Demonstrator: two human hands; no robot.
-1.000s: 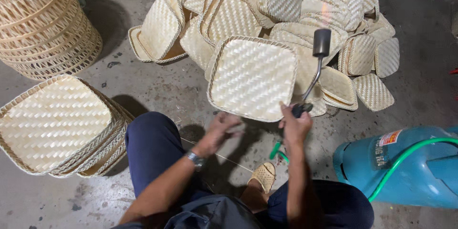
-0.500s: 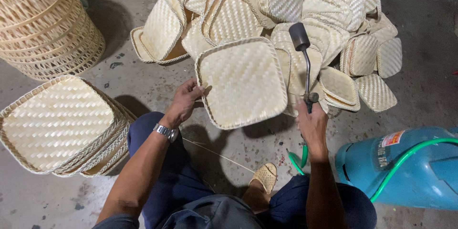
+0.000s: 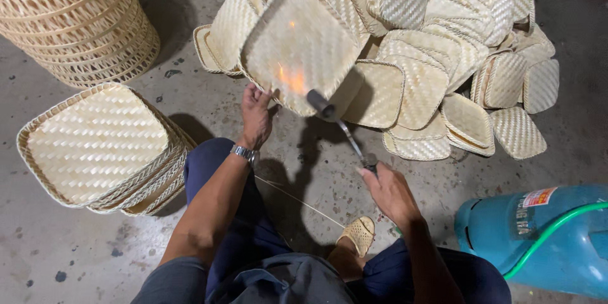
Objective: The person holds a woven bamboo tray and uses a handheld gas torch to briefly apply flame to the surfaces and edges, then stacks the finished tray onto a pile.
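Observation:
My left hand (image 3: 256, 114) grips the near edge of a square woven bamboo tray (image 3: 297, 44) and holds it up, tilted away from me. My right hand (image 3: 387, 191) holds a gas torch (image 3: 339, 123) by its handle. The dark nozzle points at the tray's surface, where an orange flame (image 3: 290, 78) licks the weave. A metal watch sits on my left wrist. I am seated low, with dark trousers and a woven sandal (image 3: 360, 234) between my knees.
A stack of woven trays (image 3: 101, 145) lies at my left. A loose heap of similar trays (image 3: 443, 57) fills the floor ahead. Tall openwork baskets (image 3: 76, 19) stand at the far left. A blue gas cylinder (image 3: 538, 234) with a green hose lies at the right.
The tray has swung up and to the left in my left hand. My right hand has brought the torch under it, and a flame now plays on the weave.

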